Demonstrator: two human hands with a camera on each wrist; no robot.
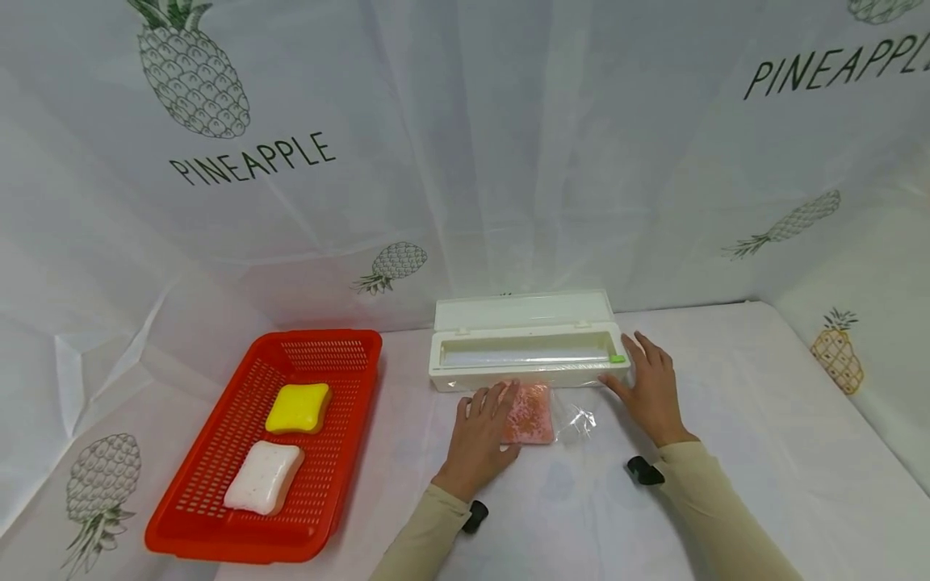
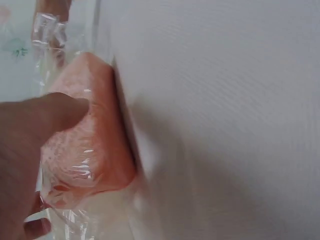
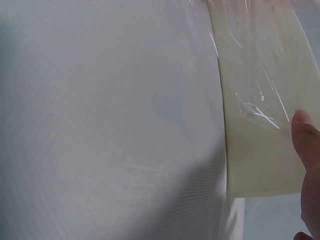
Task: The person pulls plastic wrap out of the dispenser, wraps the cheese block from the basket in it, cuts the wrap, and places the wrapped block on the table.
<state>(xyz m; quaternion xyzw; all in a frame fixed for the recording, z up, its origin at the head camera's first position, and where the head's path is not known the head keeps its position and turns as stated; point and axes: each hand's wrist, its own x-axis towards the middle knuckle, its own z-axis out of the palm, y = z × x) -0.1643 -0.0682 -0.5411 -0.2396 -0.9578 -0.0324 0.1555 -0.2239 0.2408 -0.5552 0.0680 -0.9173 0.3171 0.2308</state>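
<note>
- Left hand (image 1: 475,440): fingers spread, thumb resting on the pink block (image 1: 532,415), which lies just right of my grip.
- Right hand (image 1: 650,391): thumb and fingers spread at the right end of the white box (image 1: 465,376).
- Clear film (image 1: 577,421): loose, creased between my hands.
- Judgement: hold box steady, press block evenly, keep film taut without dragging it sideways.

Red basket (image 1: 240,544) at left – yellow bar (image 1: 298,408) inside toward far end, white bar (image 1: 263,478) nearer. Pineapple-print sheet (image 1: 501,161) – far side, also left and right.
</note>
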